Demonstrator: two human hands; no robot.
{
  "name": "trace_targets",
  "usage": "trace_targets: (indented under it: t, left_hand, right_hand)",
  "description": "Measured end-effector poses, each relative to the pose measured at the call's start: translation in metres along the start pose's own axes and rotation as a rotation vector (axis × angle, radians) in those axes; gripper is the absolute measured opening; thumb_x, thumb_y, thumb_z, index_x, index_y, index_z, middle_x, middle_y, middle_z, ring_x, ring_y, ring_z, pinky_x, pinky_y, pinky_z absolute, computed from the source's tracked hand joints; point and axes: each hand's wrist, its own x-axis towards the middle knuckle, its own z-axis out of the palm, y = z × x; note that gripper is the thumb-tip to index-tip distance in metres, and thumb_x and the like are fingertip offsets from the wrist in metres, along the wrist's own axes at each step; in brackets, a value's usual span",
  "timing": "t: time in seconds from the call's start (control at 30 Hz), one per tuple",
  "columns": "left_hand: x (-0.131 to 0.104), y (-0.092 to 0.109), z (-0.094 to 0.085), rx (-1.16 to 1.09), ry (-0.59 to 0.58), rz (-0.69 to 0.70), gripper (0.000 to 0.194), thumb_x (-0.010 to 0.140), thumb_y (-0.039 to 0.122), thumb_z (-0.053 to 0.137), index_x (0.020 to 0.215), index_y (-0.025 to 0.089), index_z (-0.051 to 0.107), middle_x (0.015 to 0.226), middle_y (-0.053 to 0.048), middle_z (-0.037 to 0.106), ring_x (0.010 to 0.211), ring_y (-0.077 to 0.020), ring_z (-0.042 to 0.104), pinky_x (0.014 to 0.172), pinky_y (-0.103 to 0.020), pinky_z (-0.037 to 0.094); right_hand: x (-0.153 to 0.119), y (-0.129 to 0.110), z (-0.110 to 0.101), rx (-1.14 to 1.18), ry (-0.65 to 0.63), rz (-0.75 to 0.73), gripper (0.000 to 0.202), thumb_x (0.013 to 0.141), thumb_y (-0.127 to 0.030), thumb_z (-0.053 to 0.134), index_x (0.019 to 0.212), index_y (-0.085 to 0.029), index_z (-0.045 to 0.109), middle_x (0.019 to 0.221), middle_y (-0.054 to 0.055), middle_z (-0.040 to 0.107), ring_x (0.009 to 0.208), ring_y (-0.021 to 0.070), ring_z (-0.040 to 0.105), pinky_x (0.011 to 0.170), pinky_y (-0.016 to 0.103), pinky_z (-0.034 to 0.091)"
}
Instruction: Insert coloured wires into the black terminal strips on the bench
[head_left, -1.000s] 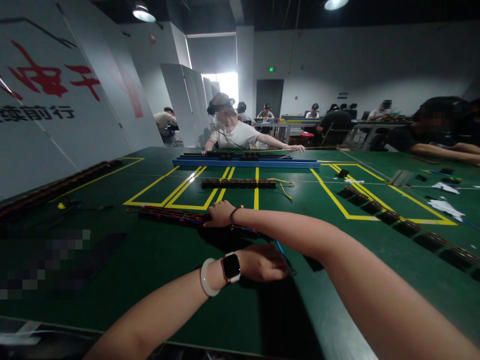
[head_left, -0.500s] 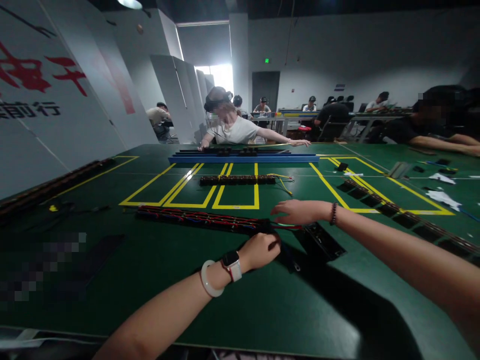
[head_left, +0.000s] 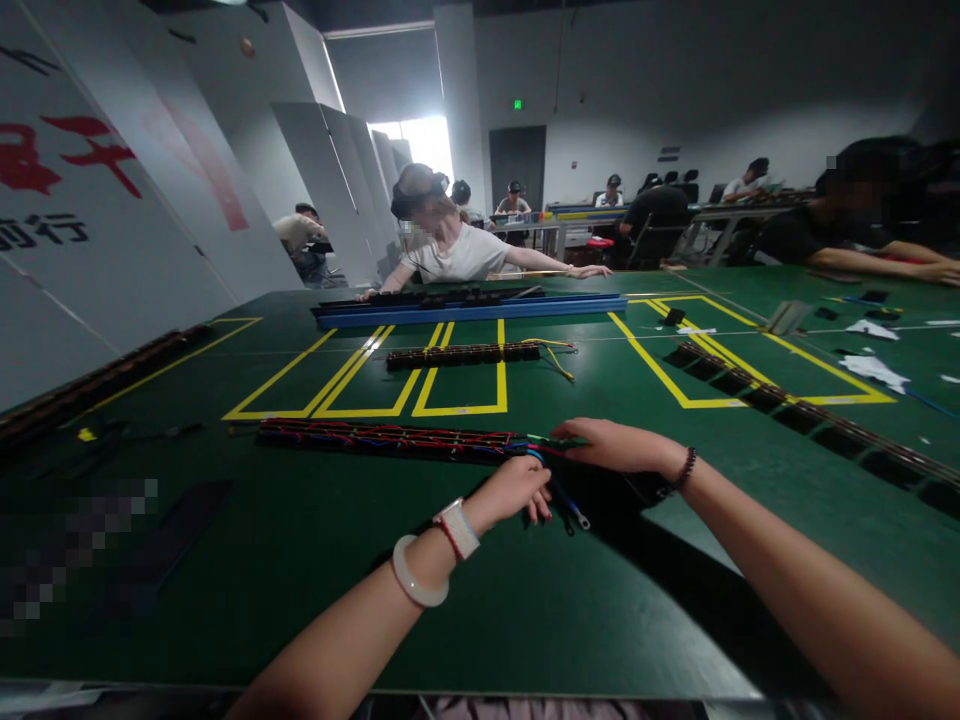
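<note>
A long black module strip [head_left: 390,440] with red and blue wires lies across the green table. At its right end, my left hand [head_left: 517,492] has its fingers curled at the blue cables [head_left: 566,500], which end in ring lugs; what its fingertips hold, if anything, is hidden. My right hand [head_left: 615,445] is just right of the strip's end, fingers bent over the red and green wires, its fingertips partly hidden. A black box-like part [head_left: 646,488] lies mostly hidden beneath my right hand.
A shorter strip with yellow leads [head_left: 463,355] lies beyond, before a blue rail [head_left: 472,313]. Opposite, a person in a white shirt [head_left: 459,255] reaches along the rail. Another long strip [head_left: 817,408] is at right. Dark strips [head_left: 161,545] lie at left; white scraps [head_left: 874,372] are far right.
My left hand has turned and its fingers have loosened, uncovering blue cables at the strip's end. My right hand has moved slightly right and down, over the black part. The view has shifted slightly.
</note>
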Motion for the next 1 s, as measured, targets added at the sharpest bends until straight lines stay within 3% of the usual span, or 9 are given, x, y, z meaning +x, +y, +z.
trace_targets:
  t: [0.17, 0.33, 0.5, 0.73, 0.9, 1.0]
  left_hand:
    - [0.005, 0.002, 0.010, -0.488, -0.040, -0.068, 0.011, 0.087, 0.017, 0.039, 0.077, 0.015, 0.040, 0.061, -0.003, 0.058, 0.056, -0.0151, 0.064, 0.046, -0.019, 0.041]
    - [0.008, 0.002, 0.015, -0.710, -0.007, -0.075, 0.009, 0.087, 0.015, 0.043, 0.078, 0.014, 0.042, 0.059, -0.002, 0.057, 0.053, -0.0121, 0.062, 0.051, -0.019, 0.043]
    - [0.004, 0.004, 0.020, -0.771, 0.002, -0.066, 0.009, 0.088, 0.011, 0.040, 0.080, 0.013, 0.043, 0.058, -0.001, 0.056, 0.054, -0.0117, 0.062, 0.052, -0.019, 0.043]
    - [0.000, 0.001, 0.024, -0.725, -0.022, -0.091, 0.008, 0.088, 0.015, 0.043, 0.082, 0.012, 0.047, 0.058, -0.001, 0.056, 0.050, -0.0090, 0.057, 0.049, -0.018, 0.039]
    - [0.000, -0.001, 0.026, -0.678, -0.037, -0.065, 0.013, 0.088, 0.019, 0.043, 0.078, 0.012, 0.048, 0.060, 0.000, 0.056, 0.045, -0.0054, 0.050, 0.045, -0.017, 0.033]
    - [-0.003, -0.003, 0.021, -0.653, -0.107, -0.090, 0.018, 0.090, 0.022, 0.040, 0.076, 0.012, 0.046, 0.063, -0.002, 0.058, 0.040, -0.0034, 0.044, 0.041, -0.017, 0.027]
  right_hand:
    - [0.007, 0.013, 0.002, 0.070, -0.017, 0.024, 0.044, 0.075, -0.026, 0.058, 0.119, -0.018, 0.054, 0.112, 0.008, 0.061, 0.095, 0.0209, 0.057, 0.077, 0.027, 0.044]
    - [0.011, 0.016, 0.006, 0.033, -0.076, 0.123, 0.041, 0.071, -0.029, 0.064, 0.109, -0.017, 0.059, 0.093, 0.005, 0.066, 0.076, 0.0179, 0.059, 0.061, 0.023, 0.042]
    - [0.008, 0.006, 0.012, -0.050, -0.047, 0.109, 0.031, 0.073, -0.035, 0.063, 0.097, -0.015, 0.060, 0.081, 0.004, 0.065, 0.065, 0.0151, 0.055, 0.052, 0.022, 0.035]
    - [0.000, -0.012, 0.011, -0.098, -0.088, 0.076, 0.028, 0.073, -0.035, 0.063, 0.093, -0.016, 0.057, 0.083, 0.004, 0.063, 0.067, 0.0144, 0.054, 0.052, 0.021, 0.033]
    - [-0.002, -0.017, 0.007, -0.086, -0.116, 0.129, 0.048, 0.069, -0.048, 0.065, 0.103, -0.016, 0.056, 0.089, 0.007, 0.064, 0.070, 0.0174, 0.056, 0.053, 0.023, 0.036]
    - [0.000, -0.015, 0.002, -0.077, -0.145, 0.088, 0.055, 0.070, -0.057, 0.062, 0.105, -0.016, 0.059, 0.090, 0.009, 0.065, 0.070, 0.0181, 0.057, 0.053, 0.024, 0.037]
